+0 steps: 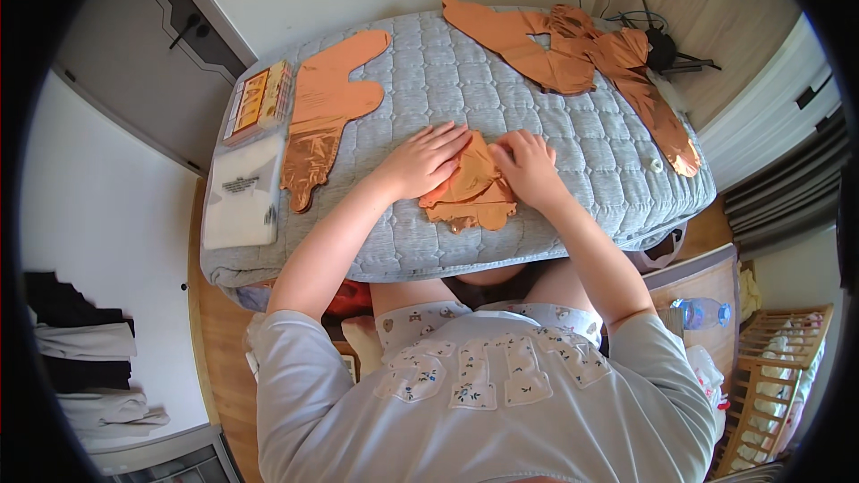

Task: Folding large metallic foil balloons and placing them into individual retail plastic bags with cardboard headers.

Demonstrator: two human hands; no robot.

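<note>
A rose-gold foil balloon [474, 181], deflated and folded into a small packet, lies on the quilted mattress in front of me. My left hand [422, 159] rests flat over its left side, fingers stretched out and open. On the packet's right edge lies my right hand [530, 168], open, with its thumb apart from the fingers. To the left, another flat foil balloon [331, 94] is spread out, matte at the top and shiny at its narrow lower end. A larger crumpled rose-gold foil balloon [537, 54] stretches across the far right. The palms hide parts of the packet.
Boxed packages [258, 105] and a white plastic-wrapped pack [242, 197] lie along the left edge of the grey-blue mattress [420, 72]. A black device with rods [664, 46] sits at the far right corner. A small white roll [656, 165] lies near the right edge.
</note>
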